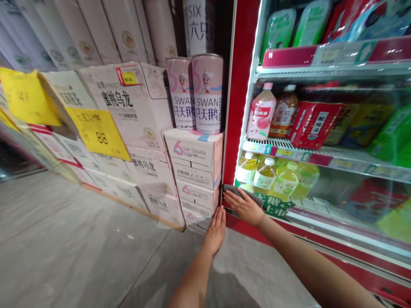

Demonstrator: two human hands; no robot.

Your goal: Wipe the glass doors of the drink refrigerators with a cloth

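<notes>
My right hand (244, 207) lies over a dark grey cloth (258, 200), pressing it against the lower left corner of the glass-fronted drinks cooler (238, 107). Its fingers point left, toward the red frame. My left hand (215, 231) is stretched out with nothing visible in it. Those fingertips rest at the side of the bottom pink-and-white carton (195, 217), by the narrow gap beside the cooler. More Six Swan cartons (192, 162) are stacked above it. Whether the left palm touches the carton or the cooler base, I cannot tell.
Two tall pink cans (208, 96) stand on the stacked cartons. Further left are white boxes (131, 111) with a yellow price sign (99, 133). Behind the glass sit bottled drinks (265, 173) and a red pack (316, 124). Grey tiles (96, 248) cover the floor.
</notes>
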